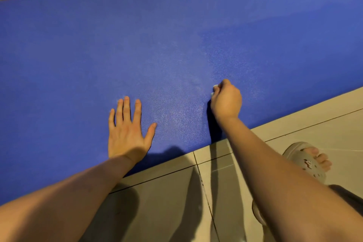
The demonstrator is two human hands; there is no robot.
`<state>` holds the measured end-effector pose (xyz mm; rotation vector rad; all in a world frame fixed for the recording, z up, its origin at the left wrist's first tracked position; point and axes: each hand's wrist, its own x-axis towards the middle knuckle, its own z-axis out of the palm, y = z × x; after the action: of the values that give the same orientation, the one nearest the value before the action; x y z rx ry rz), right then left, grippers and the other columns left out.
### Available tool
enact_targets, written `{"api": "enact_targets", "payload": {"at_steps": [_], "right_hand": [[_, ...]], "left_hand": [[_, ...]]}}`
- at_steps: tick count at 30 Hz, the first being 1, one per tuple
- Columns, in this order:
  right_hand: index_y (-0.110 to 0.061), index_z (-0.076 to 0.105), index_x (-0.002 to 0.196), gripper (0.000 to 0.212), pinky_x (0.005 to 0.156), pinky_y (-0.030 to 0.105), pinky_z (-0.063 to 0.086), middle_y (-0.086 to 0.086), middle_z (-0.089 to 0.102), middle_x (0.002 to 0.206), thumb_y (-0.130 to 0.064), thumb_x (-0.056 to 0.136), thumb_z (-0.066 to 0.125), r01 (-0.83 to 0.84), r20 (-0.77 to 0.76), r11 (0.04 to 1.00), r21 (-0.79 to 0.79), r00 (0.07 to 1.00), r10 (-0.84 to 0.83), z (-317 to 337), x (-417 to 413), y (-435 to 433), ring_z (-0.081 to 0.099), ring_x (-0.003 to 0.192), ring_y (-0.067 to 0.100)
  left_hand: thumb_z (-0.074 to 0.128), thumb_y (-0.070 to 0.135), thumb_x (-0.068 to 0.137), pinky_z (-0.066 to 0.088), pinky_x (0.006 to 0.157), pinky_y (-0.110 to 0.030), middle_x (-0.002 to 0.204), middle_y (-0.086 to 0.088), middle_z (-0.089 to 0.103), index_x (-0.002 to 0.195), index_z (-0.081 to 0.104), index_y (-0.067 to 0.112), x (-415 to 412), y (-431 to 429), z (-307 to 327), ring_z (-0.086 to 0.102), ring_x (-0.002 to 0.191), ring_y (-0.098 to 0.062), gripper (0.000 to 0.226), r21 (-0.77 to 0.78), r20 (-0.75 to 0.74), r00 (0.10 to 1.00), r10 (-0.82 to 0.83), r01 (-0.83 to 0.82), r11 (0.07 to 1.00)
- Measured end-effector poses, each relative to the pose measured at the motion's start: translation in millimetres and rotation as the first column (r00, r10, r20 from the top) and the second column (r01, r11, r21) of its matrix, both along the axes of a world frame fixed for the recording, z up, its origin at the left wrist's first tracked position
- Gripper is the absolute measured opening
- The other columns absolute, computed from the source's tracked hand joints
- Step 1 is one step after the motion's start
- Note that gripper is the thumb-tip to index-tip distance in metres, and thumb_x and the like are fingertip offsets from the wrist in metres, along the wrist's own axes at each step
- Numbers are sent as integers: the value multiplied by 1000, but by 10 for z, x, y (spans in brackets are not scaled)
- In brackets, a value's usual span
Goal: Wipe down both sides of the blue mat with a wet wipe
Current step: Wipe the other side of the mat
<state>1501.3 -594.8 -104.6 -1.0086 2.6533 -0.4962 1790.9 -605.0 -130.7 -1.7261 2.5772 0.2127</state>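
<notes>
The right hand [225,101] clamps a wet wipe [215,87]; left of that grip, the left hand [125,133] lies splayed on the blue mat [176,31].

Blue mat [137,45] lies flat on tile; white wipe [215,89] bunched on it.

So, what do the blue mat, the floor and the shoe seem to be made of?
The blue mat looks like foam or rubbery plastic: matte, with a fine pebbled grain that glints under the light. The floor looks like ceramic tile: smooth beige squares with thin dark joints. The shoe seems moulded foam plastic, a matte grey clog with round holes.
</notes>
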Motion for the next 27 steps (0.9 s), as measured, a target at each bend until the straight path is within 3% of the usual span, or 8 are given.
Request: {"api": "enact_targets", "payload": {"at_steps": [4,8,10,13,17,20,23,27], "right_hand": [[-7,65,104,17,75,41,47,16,68,105,-15,98,51,-192,112,974,-122,972,206,8,869,68,64,93,38],[-11,59,102,17,67,40,41,15,66,102,-24,104,50,-483,56,875,-44,873,485,33,1067,128,64,88,39],[-12,57,97,21,61,37,33,14,65,98,-31,103,51,-501,-42,866,0,865,500,11,793,101,63,82,39],[-12,56,97,29,59,35,31,14,58,99,-39,103,50,-373,-181,927,45,909,375,-31,240,54,61,79,39],[-9,56,103,33,62,36,33,15,54,108,-40,104,46,-132,-186,989,71,972,143,-45,-196,-41,59,84,40],[-8,59,106,34,64,37,34,15,59,109,-36,106,40,-77,-168,996,53,982,85,-31,41,-119,62,90,39],[-13,61,102,25,63,36,38,12,64,102,-31,104,45,-235,-98,972,-1,967,234,-36,653,-93,65,86,36],[-17,60,88,17,53,29,28,7,62,83,-29,100,56,-511,-141,860,8,851,507,-52,1078,-13,64,65,30]], "left_hand": [[21,68,98,12,124,-53,167,-17,11,160,21,13,0,-1,0,4,156,-32,83,-7,-6,1000,-1,1,1000],[23,67,98,13,124,-54,167,-17,12,160,21,13,-6,-2,-8,4,156,-31,83,-8,-15,1000,0,0,1000],[23,67,98,13,124,-54,167,-17,11,160,21,13,0,-1,-7,3,156,-31,83,-7,-13,1000,1,-1,1000],[24,67,98,13,124,-54,167,-18,13,160,23,13,0,1,-6,5,156,-32,82,-12,-11,1000,2,-2,1000],[25,66,98,13,124,-54,167,-18,14,160,24,12,-6,2,-7,6,155,-33,82,-15,-6,1000,1,-1,1000],[24,67,98,13,124,-54,167,-18,12,160,23,13,-1,0,-6,6,156,-33,82,-15,5,1000,0,0,1000],[26,66,98,13,124,-54,167,-18,12,160,23,12,-1,-3,-6,5,156,-32,82,-16,-3,1000,1,-1,1000],[27,66,98,14,124,-54,167,-17,12,160,22,12,3,1,-9,4,156,-31,82,-16,-17,1000,2,-3,1000]]}}
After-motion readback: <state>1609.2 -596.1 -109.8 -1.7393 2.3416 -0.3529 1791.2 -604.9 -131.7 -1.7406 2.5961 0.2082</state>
